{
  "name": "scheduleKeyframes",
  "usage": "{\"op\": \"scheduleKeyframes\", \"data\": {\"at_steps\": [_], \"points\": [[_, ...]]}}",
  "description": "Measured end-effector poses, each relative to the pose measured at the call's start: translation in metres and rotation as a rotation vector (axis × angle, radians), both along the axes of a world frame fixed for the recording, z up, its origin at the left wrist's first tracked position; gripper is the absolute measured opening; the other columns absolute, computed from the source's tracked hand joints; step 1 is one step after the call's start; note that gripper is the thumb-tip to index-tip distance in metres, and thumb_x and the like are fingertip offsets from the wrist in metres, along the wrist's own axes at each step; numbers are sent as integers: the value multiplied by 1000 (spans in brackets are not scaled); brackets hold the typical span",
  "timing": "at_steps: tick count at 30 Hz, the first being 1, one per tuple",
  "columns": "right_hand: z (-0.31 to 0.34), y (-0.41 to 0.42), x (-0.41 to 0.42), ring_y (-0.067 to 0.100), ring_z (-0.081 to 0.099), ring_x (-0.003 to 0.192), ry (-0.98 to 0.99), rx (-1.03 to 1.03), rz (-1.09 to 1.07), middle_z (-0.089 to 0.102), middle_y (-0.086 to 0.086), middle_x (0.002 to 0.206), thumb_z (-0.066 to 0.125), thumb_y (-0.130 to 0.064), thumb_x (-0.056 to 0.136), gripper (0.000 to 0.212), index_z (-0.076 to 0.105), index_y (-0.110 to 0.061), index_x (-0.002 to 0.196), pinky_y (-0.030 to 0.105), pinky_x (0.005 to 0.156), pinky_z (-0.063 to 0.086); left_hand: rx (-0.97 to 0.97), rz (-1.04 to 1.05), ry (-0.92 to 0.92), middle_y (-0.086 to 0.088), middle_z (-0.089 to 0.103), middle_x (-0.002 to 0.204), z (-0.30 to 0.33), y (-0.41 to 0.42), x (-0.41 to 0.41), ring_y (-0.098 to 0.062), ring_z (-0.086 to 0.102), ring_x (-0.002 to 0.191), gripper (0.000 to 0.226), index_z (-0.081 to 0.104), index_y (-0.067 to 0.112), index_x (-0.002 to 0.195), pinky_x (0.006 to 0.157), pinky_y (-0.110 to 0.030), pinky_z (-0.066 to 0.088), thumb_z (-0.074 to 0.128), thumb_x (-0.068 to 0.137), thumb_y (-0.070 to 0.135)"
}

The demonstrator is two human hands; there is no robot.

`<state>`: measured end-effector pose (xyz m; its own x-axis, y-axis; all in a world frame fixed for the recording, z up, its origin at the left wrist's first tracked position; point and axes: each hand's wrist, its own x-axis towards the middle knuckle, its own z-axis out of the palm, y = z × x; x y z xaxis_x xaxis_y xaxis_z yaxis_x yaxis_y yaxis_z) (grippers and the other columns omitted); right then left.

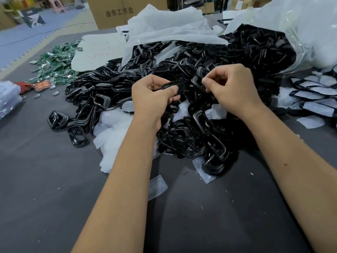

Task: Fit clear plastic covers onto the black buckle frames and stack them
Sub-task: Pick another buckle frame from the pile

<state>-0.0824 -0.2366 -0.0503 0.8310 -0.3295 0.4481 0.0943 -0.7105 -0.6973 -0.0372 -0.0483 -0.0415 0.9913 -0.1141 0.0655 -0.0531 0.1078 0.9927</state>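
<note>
Left hand [155, 94]: fingers curled, gripping a glossy black rounded-rectangle plastic buckle frame [175, 86] above the heap of loose black frames [182, 125].
Right hand [231, 88]: thumb and forefinger pinched; the piece between them is too small to tell.
Clear soft plastic covers [157, 187]: near edge of the heap.
Advice: probably hold the frame steady, seat one edge first.

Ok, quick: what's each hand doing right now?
Left hand: closed on a black buckle frame.
Right hand: fingers pinched together beside that frame; what they hold cannot be told.
</note>
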Motion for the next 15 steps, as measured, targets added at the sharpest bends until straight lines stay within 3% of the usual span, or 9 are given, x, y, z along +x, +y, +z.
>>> {"op": "scheduleKeyframes", "data": {"at_steps": [7, 10, 15], "points": [[5, 7, -1, -1, 57, 61, 114, -253, 139, 68, -12, 70, 83, -31, 86, 6, 80, -26, 85, 17, 67, 42, -9, 14, 9, -22, 63, 85, 5, 2, 1, -32, 69, 71, 24, 62, 4, 76, 52, -15, 51, 76, 82, -15], [8, 13, -2, -1, 60, 64, 120, -249, 232, 68, -14, 69, 84, -30, 85, 5, 81, -26, 85, 13, 65, 43, -54, 42, 37, -15, 67, 77, 11, 10, 8, -26, 74, 67, 24, 63, 7, 78, 51, -14, 48, 76, 83, -12], [13, 13, -2, -5, 60, 63, 189, -261, 342, 68, -13, 69, 86, -21, 84, 7, 81, -26, 84, 6, 61, 41, -47, -1, 127, -18, 69, 88, 12, 20, 11, -24, 77, 72, 22, 61, 8, 84, 50, -14, 47, 77, 85, -9]]}}
